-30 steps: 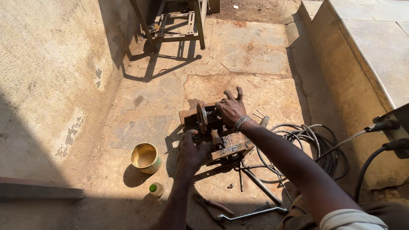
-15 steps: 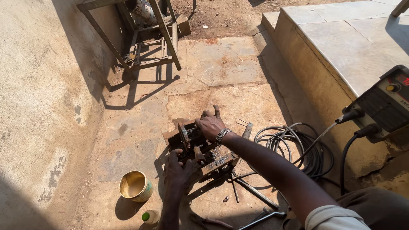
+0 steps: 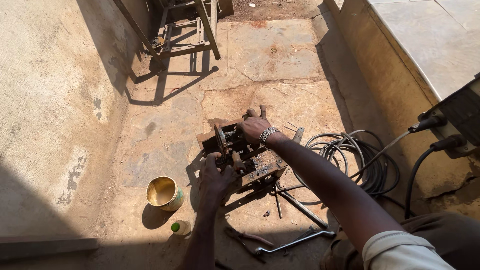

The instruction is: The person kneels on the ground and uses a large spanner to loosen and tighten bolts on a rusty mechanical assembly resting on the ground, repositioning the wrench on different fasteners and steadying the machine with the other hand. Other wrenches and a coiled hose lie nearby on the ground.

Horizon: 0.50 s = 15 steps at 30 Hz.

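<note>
Rusty metal machine block point(image 3: 240, 155) on the stone floor point(image 3: 280, 55), centre of the scene, near the coiled black cable point(image 3: 360, 160) on the right. Left hand point(image 3: 216, 175) clamped on its near edge, right hand point(image 3: 254, 128) pressed over the far top, fingers curled. Probably heavy, rigid, rough and greasy; best gripped at the solid frame edges, clear of the wheel.
</note>
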Tool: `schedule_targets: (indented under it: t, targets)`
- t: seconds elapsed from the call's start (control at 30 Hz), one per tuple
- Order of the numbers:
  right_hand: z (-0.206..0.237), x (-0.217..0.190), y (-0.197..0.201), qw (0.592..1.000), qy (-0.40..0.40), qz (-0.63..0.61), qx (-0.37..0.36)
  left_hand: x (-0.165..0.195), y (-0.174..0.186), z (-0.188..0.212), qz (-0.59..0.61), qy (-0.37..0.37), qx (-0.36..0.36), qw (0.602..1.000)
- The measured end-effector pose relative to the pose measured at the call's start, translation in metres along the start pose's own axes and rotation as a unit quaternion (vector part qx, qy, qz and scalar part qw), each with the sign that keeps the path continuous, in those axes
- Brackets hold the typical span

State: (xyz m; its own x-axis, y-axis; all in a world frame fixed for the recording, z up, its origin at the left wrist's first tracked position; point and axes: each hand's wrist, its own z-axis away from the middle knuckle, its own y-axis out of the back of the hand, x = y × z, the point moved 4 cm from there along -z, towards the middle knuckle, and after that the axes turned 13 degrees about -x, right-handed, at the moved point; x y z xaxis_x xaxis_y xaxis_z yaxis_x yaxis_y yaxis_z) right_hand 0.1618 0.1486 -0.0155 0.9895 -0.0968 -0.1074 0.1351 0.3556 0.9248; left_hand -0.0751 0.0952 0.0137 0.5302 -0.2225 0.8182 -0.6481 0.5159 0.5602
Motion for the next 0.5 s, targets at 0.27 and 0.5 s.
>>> schedule_targets:
  t: [0.27,0.5]
  targets:
    - [-0.01,-0.004,0.007,0.997,0.01,-0.065,0.029,-0.011,0.009,-0.006,0.007,-0.029,0.016,0.999]
    - [-0.009,-0.004,0.006,0.999,-0.036,-0.002,0.02,-0.002,0.007,-0.007,-0.024,-0.008,-0.025,0.999]
